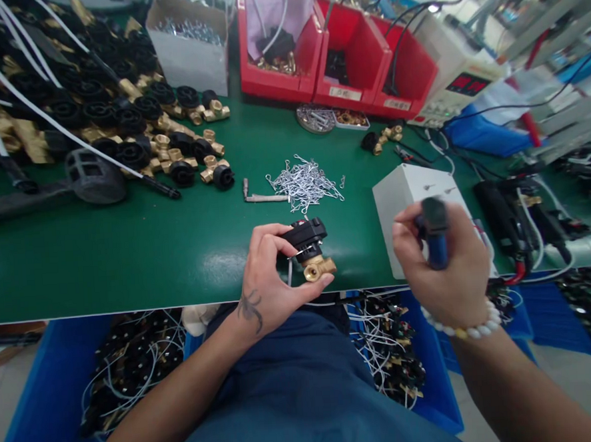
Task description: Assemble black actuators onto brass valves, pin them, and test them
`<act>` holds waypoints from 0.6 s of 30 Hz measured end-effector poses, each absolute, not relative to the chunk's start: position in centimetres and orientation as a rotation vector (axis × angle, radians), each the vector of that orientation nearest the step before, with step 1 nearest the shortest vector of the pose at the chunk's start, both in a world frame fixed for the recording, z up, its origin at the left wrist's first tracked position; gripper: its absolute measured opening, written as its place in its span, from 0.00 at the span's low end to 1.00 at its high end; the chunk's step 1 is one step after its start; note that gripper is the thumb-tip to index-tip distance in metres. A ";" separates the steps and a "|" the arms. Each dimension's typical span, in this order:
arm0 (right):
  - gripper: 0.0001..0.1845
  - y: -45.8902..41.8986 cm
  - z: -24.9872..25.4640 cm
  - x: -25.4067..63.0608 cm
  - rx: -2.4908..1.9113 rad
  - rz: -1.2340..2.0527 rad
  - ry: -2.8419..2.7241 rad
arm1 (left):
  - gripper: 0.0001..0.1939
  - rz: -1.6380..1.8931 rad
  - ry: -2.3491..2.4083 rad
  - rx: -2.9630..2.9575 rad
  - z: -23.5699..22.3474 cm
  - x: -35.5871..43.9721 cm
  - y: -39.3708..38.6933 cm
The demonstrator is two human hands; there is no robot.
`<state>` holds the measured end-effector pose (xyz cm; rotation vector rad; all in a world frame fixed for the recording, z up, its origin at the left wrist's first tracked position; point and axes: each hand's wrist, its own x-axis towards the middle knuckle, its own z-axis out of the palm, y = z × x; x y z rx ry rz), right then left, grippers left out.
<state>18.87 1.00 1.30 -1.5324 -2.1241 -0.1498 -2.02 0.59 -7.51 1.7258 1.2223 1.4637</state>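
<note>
My left hand (273, 269) grips a brass valve with a black plastic head (306, 237) between thumb and fingers, just above the bench's front edge. A bright wire clip crosses the black neck, and a pale cable hangs from the unit. My right hand (448, 258) is closed round a tool with a blue handle and dark end (436, 232); motion blurs it and its kind is unclear. It hovers over a white box with small holes (413, 187). Beyond my left hand lie a pile of wire clips (306, 182) and a metal L-shaped wrench (264, 197).
Many brass valves with black caps (171, 148) crowd the left, with a grey rubber mallet (95, 176) among them. Red bins (287, 85) and a carton of metal pins (190, 54) stand behind. Blue crates (50, 396) of cabled units sit below the green bench (127, 258).
</note>
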 end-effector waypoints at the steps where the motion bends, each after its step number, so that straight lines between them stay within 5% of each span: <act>1: 0.08 0.9 1.1 18.8 -1.556 -0.109 -2.141 | 0.25 1.459 1.221 1.722 -7.5 -2.0 0.6; 8: 0.10 1.5 -0.7 18.2 -1.695 0.218 -2.355 | 0.24 1.442 1.215 1.638 -7.7 -2.1 0.3; 15: 0.31 1.6 -2.9 19.2 -1.877 0.059 -2.381 | 0.24 1.589 1.312 1.595 -8.0 -2.0 0.0; 18: 0.34 1.3 -2.6 18.3 -1.687 0.464 -2.179 | 0.24 1.584 1.285 1.753 -7.3 -2.0 -0.1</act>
